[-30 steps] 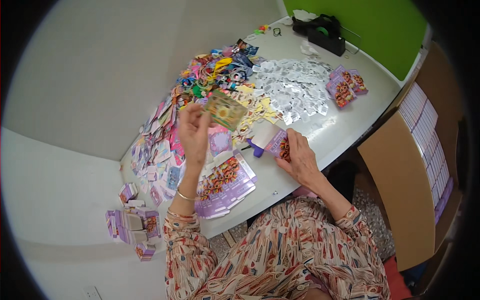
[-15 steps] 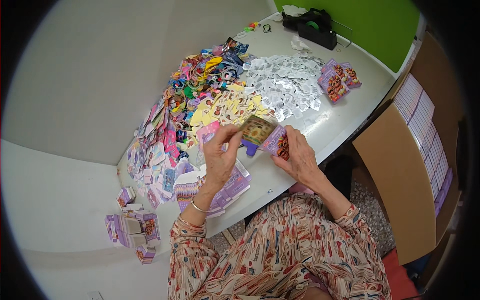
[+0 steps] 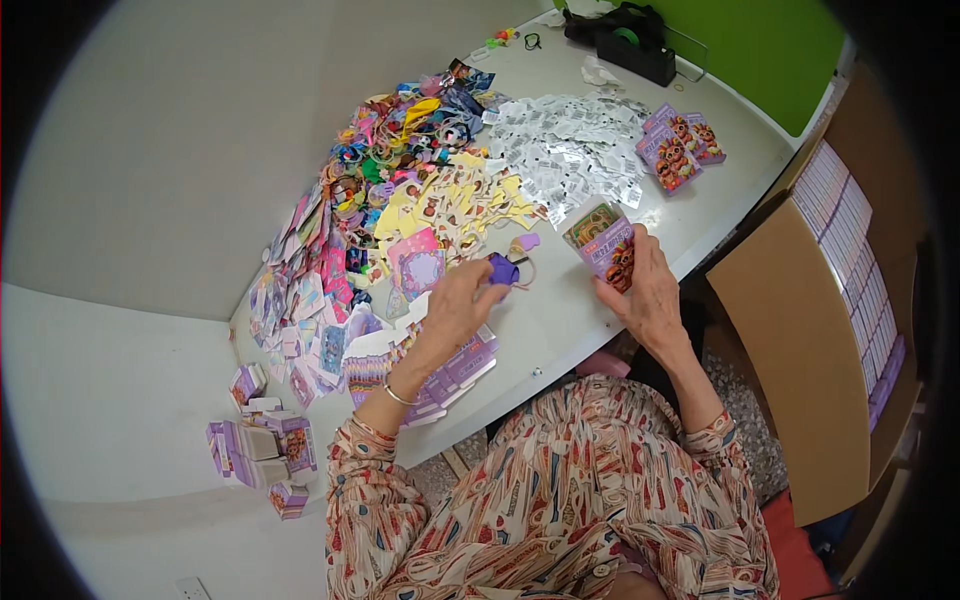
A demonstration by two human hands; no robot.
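My right hand (image 3: 650, 295) grips a small purple carton (image 3: 613, 255) with a colourful character picture on its front. A green and gold card (image 3: 593, 225) sticks out of the carton's upper end. The fingers of my left hand (image 3: 460, 305) close on a small purple item (image 3: 504, 270) over the table; its exact kind is hard to make out. Beside it are a thin pale loop and a smaller lilac piece (image 3: 527, 242). A pink and lilac card (image 3: 420, 268) lies just beyond my left hand. Under my left forearm, a fanned stack of flat purple cartons (image 3: 455, 370) rests on the table.
Behind lie heaps of white printed slips (image 3: 570, 150), yellow cut-outs (image 3: 450, 210) and mixed small trinkets (image 3: 400, 150). Filled purple cartons (image 3: 670, 160) sit back right, near a black tape dispenser (image 3: 635, 55). A cardboard box (image 3: 790, 380) of packed cartons stands right; opened cartons (image 3: 265, 450) are left.
The card has gone from my left hand into the carton's end. My right hand has moved right with the carton. My left hand has come to the purple item.
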